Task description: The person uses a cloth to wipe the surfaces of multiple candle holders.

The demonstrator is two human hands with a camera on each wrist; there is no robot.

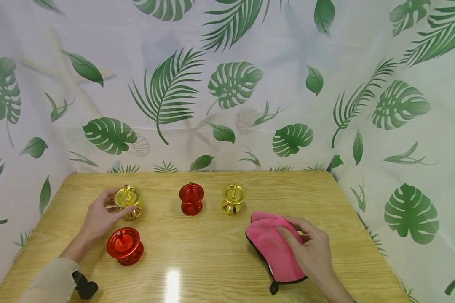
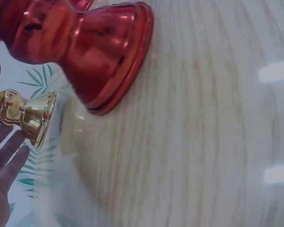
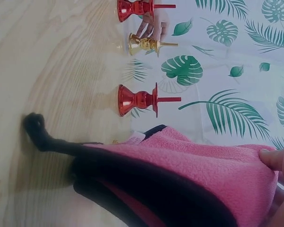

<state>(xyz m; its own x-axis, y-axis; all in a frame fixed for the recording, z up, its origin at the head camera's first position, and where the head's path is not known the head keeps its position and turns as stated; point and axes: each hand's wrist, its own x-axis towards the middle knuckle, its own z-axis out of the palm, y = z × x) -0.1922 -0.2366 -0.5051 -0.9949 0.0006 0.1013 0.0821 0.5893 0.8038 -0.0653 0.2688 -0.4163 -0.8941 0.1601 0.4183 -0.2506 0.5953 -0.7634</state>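
Note:
My left hand (image 1: pixel 103 216) reaches to the gold candle holder (image 1: pixel 128 195) at the left, its thumb across the front and its fingers behind. The left wrist view shows those fingers at the gold holder's stem (image 2: pixel 12 104). Just nearer than that hand is a shiny red candle holder (image 1: pixel 124 244) with an upright spike in its dish. My right hand (image 1: pixel 311 246) pinches a folded pink cloth (image 1: pixel 274 244) with black edging, thumb on top. A black loop (image 3: pixel 38 132) hangs from the cloth's corner.
Toward the back of the wooden table (image 1: pixel 197 252) stand another red candle holder (image 1: pixel 191 200) and a second gold one (image 1: pixel 233 200). A leaf-printed curtain (image 1: pixel 189 155) encloses the table's back and sides. A black device (image 1: pixel 85 287) is strapped at the left wrist.

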